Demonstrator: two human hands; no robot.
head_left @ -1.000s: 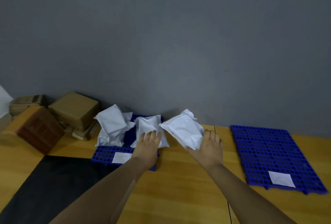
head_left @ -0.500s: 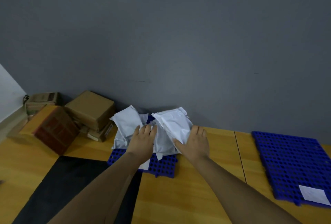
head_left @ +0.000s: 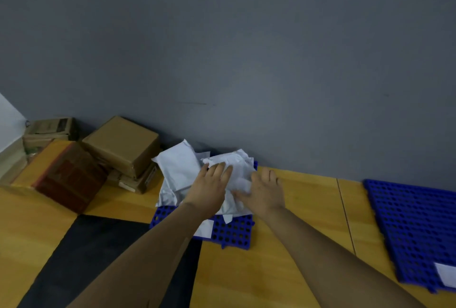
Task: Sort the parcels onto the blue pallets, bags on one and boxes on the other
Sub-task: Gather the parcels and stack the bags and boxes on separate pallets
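Head view: both hands flat on the bag heap
The left hand [head_left: 209,189] lies straight-fingered on top of the white bags [head_left: 181,172] piled on the left blue pallet [head_left: 230,232], and the right hand [head_left: 265,193] rests open against the heap's right side. Neither grasps anything. They look to be steadying the slippery bags so none slides onto the table [head_left: 301,211] — the cardboard boxes [head_left: 121,145] sit unsorted by the wall, presumably meant for the right blue pallet [head_left: 409,221]
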